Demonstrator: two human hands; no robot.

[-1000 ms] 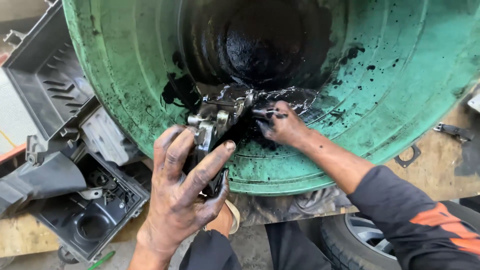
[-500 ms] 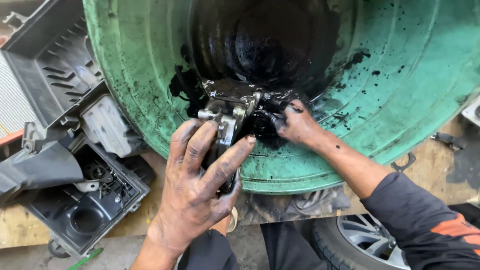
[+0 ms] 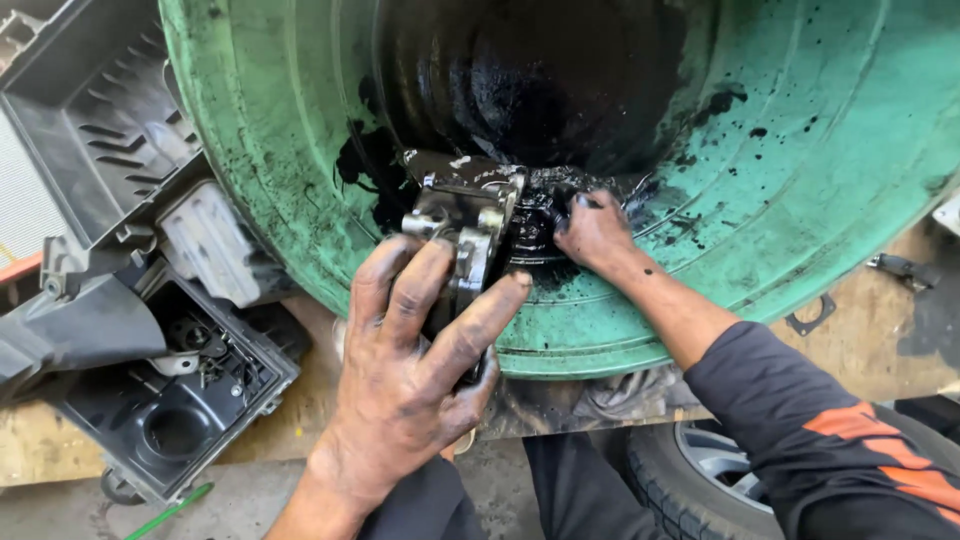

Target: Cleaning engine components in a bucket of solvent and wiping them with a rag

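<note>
While the left hand (image 3: 410, 390) clamps the oily metal part (image 3: 465, 225) from below, its fingers wrapped tight, the right hand (image 3: 592, 232) pinches a greasy piece beside it inside the green drum (image 3: 800, 180). Judged heavy, rigid, slippery; best gripped around its body.

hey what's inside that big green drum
Inside the green drum, black oily sludge coats the deep end. The right hand reaches into it; its fingertips are hidden in grime. The left hand holds a metal part.
</note>
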